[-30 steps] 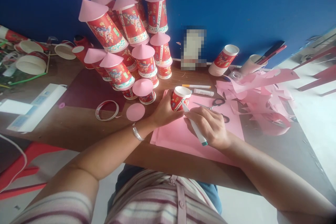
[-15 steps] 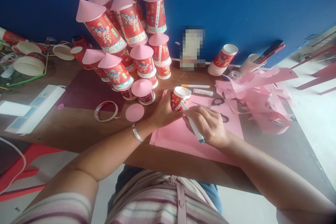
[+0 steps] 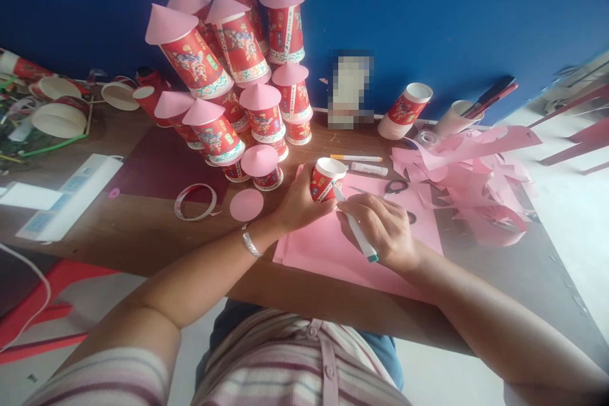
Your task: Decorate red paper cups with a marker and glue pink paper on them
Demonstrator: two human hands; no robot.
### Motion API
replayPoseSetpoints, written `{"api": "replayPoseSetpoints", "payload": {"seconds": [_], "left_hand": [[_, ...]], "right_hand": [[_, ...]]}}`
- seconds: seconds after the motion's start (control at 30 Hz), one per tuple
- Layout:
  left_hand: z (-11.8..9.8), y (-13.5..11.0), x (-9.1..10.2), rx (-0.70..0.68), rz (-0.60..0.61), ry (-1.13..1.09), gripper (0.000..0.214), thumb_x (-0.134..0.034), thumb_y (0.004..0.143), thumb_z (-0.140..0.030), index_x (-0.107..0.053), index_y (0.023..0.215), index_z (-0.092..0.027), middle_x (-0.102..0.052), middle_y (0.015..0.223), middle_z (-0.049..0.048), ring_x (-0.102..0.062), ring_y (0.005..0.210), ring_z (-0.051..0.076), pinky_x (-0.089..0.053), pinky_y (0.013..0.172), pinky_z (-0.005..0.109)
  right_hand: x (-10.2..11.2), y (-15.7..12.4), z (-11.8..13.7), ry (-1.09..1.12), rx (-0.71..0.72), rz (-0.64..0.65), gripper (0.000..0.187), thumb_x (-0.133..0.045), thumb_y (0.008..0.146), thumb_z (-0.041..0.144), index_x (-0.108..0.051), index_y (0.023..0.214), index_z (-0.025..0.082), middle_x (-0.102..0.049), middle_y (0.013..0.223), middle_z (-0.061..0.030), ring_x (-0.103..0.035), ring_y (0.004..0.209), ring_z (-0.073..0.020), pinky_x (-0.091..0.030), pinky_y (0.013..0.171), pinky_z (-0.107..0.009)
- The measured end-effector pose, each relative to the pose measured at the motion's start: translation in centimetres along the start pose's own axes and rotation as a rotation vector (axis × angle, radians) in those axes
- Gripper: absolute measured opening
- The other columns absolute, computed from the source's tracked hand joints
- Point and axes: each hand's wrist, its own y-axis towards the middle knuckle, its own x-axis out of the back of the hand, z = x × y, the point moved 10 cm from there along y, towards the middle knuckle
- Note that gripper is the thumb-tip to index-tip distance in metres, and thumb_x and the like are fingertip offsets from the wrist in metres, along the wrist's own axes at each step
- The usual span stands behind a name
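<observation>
Over the pink paper [image 3: 314,254], the right hand [image 3: 387,228] is closing its fingers around a white marker [image 3: 359,235], which is pointing at the cup. Over the paper's far left part, the left hand [image 3: 302,203] is clasping this red cup [image 3: 322,187]. Scissors [image 3: 396,187] are lying on its right side; cone-topped cups [image 3: 261,120] are standing beyond its left.

Between the white power strip [image 3: 71,196] and the tape ring [image 3: 178,205], bare bench [image 3: 136,216] is running to the near edge, leaving a way through. Left of the middle, cone-topped cups [image 3: 190,63] are towering toward the back edge, blocking low reaches; a narrow gap is separating them from the left hand [image 3: 302,203]. Scissors [image 3: 388,190] are lying partly hidden behind the right hand [image 3: 383,228], and curling paper scraps [image 3: 499,171] are crowding the right edge.
</observation>
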Motion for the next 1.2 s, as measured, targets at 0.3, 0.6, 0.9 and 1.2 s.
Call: {"api": "replayPoseSetpoints", "payload": {"seconds": [0.3, 0.6, 0.9, 1.2], "left_hand": [[0.4, 0.1, -0.1, 0.039, 0.011, -0.004, 0.061, -0.093, 0.065, -0.044, -0.051, 0.105, -0.022, -0.062, 0.101, 0.0043, -0.061, 0.1, 0.025, -0.055, 0.084, 0.039], [0.1, 0.0, -0.1, -0.031, -0.001, 0.03, 0.061, -0.086, 0.073, -0.063, -0.051, 0.102, -0.022, -0.061, 0.096, 0.0059, -0.061, 0.099, 0.027, -0.057, 0.081, 0.043], [0.1, 0.2, -0.2, -0.015, 0.01, 0.01, 0.058, -0.088, 0.071, -0.056, -0.052, 0.103, -0.023, -0.06, 0.097, 0.0053, -0.057, 0.1, 0.027, -0.054, 0.084, 0.043], [0.4, 0.1, -0.2, 0.007, 0.011, 0.002, 0.063, -0.092, 0.068, -0.057, -0.052, 0.102, -0.023, -0.058, 0.096, 0.004, -0.057, 0.096, 0.024, -0.054, 0.08, 0.039]], "right_hand": [[-0.8, 0.0, 0.9, -0.022, 0.041, 0.018, 0.014, -0.068, 0.101, 0.008, -0.063, 0.113, 0.014, -0.072, 0.088, -0.0044, -0.064, 0.071, -0.0147, -0.054, 0.065, -0.028], [-1.2, -0.2, 0.5, -0.031, 0.018, 0.04, 0.016, -0.067, 0.102, 0.009, -0.063, 0.117, 0.014, -0.072, 0.087, -0.0044, -0.066, 0.072, -0.0158, -0.053, 0.064, -0.029], [-1.1, 0.0, 0.6, -0.051, 0.019, 0.05, 0.013, -0.066, 0.104, 0.01, -0.062, 0.115, 0.013, -0.072, 0.087, -0.0046, -0.065, 0.071, -0.0152, -0.051, 0.061, -0.028], [-1.2, -0.1, 0.5, -0.043, 0.009, 0.064, 0.017, -0.064, 0.104, 0.01, -0.06, 0.119, 0.016, -0.072, 0.086, -0.0031, -0.066, 0.071, -0.0152, -0.052, 0.063, -0.028]]}}
